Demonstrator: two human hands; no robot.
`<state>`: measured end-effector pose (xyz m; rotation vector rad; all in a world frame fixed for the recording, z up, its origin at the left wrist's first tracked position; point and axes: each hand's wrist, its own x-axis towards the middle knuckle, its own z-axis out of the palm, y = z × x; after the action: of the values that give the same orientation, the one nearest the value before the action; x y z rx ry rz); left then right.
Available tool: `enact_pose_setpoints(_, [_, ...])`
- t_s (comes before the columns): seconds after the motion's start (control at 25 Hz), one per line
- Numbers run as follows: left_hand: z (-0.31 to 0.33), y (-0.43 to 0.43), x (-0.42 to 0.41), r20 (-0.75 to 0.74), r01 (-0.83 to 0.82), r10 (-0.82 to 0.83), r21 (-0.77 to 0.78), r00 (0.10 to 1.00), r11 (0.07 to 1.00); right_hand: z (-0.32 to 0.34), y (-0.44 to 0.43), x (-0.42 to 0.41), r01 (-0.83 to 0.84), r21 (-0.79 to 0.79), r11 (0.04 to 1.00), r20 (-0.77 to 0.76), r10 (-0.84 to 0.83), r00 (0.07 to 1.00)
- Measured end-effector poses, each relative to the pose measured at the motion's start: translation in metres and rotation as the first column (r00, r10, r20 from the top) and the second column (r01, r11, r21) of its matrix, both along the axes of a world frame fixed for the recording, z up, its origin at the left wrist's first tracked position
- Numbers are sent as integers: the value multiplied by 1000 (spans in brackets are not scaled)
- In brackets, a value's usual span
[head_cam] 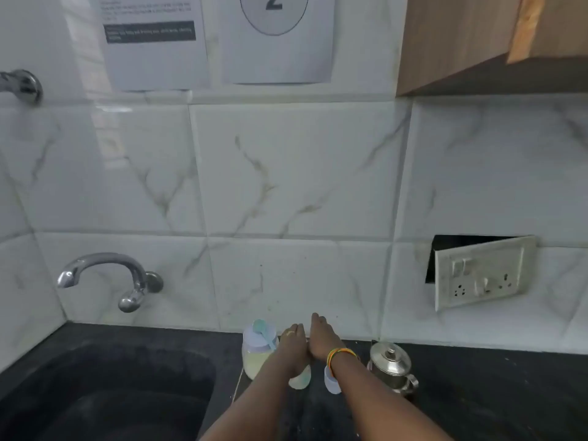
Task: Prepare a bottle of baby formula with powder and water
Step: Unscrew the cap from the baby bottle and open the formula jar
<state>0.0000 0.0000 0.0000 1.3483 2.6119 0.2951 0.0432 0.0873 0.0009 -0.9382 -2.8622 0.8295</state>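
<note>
Head view, counter: a black counter (477,393) runs along the foot of a white marble-look tiled wall (286,173); a dark sink (111,393) is sunk into its left part.
Left hand: the left hand (291,345) reaches toward the back edge of the counter, a ring on 1 finger, fingers stretched forward and loose; beneath the wrist sits a small pale rounded item (300,380), and I cannot tell whether the hand grasps anything.
Right hand: the right hand (321,337) lies touching the left, fingers flat and extended toward the wall, coloured bangles (340,356) at the wrist; grip cannot be told.
Formula container: a clear tub (256,354) with pale powder in its lower part stands at the back edge, just right of the sink, a teal scoop (265,332) lying on its lilac lid.
Bottle part: a pale blue-white piece (331,381) shows under the right wrist.
Kettle: a small lidded steel pot (391,367) stands right of the hands.
Wall: a chrome tap (105,272) over the sink, a socket plate (483,272) hanging loose at right, 2 paper sheets (216,39) above.
</note>
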Motion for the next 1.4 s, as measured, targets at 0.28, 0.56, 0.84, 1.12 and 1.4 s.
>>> enact_pose_setpoints(0.28, [-26, -1, -13, 125, -14, 0, 110, 992, 994, -30, -7, -23, 11, -31, 999, -96, -14, 995])
enact_pose_setpoints(0.56, [-33, -45, 29, 423, -201, 9, 411, 906, 889, -15, -37, 19, 24, -89, 996, -219, -43, 975])
enact_pose_setpoints(0.84, [-78, -100, 102, 650, -506, 140, 419, 747, 754, -11, -80, 98, -20, -196, 980, -150, -10, 989])
enact_pose_setpoints(1.12, [-74, -122, 140, 678, -465, 82, 407, 731, 786, 11, -104, 159, -76, -326, 942, -213, 5, 977])
enact_pose_setpoints(1.4, [-73, -125, 142, 663, -334, -56, 446, 747, 830, 31, -88, 176, -304, -317, 898, -121, 280, 952])
